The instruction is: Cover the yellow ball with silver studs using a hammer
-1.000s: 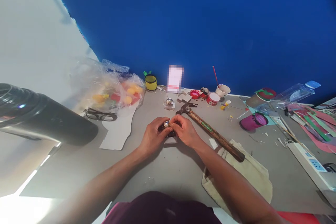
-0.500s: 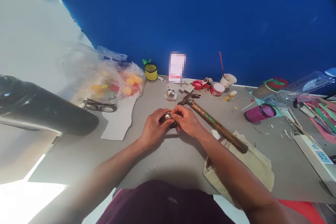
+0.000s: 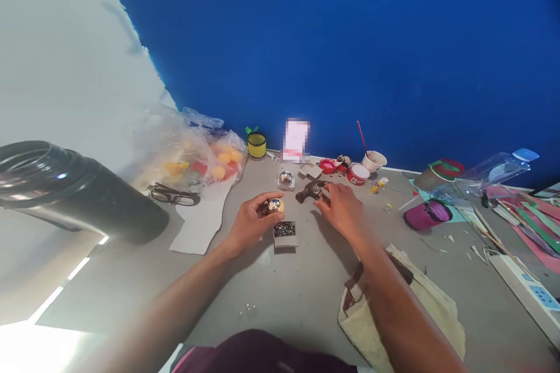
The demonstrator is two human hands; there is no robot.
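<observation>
Between the thumb and fingers of my left hand (image 3: 251,224) is a small pale ball (image 3: 275,206), its surface partly covered with shiny metal studs. Just below it, a small white box (image 3: 286,241) of dark, glittering metal pieces sits on the table. My right hand (image 3: 341,210) is closed around the claw hammer (image 3: 308,191) just behind its head. The hammer lies on the table, most of its handle hidden under my hand and forearm. Farther back, a second shiny round piece (image 3: 286,177) rests on a small clear or white base.
A beige cloth (image 3: 437,309) lies under my right forearm. On the left are a large dark bottle (image 3: 122,204), glasses (image 3: 175,194) and a plastic bag (image 3: 205,157). Pots, a paper cup (image 3: 374,161) and a glue stick (image 3: 379,185) line the back. A power strip (image 3: 525,280) lies right.
My hands have separated. The right one left the studded ball and moved onto the hammer near its head. The ball stays in my left hand, and the box below now shows.
</observation>
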